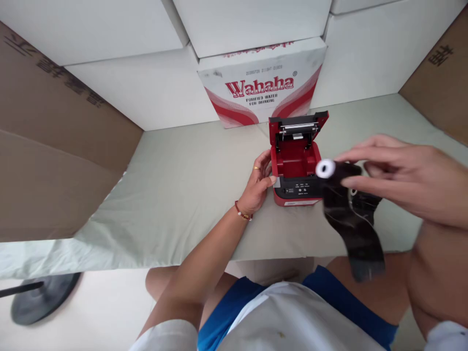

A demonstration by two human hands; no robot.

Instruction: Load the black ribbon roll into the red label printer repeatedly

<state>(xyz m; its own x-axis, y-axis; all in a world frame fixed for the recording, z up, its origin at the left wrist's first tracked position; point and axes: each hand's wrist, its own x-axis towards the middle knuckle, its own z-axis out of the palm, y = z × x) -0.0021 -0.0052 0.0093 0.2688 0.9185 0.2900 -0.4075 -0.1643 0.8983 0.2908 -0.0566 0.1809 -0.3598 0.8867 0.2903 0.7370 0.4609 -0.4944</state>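
Observation:
A small red printer [294, 163] stands on the table with its lid [299, 123] flipped up and its red compartment showing nothing inside. My left hand [259, 186] rests against the printer's left side, fingers curled on its edge. Raised in front of the printer's right side, my right hand [398, 176] pinches a black roll with a white core [332, 170]. A dark strip [356, 229] hangs down from the roll, blurred by motion.
The table wears a pale green cloth [183, 195]. A Wahaha water carton [263, 85] and white boxes [146, 87] stand behind the printer. Brown cardboard [54, 146] walls the left and the far right [438, 87]. A dark round stand base [40, 297] lies on the floor at lower left.

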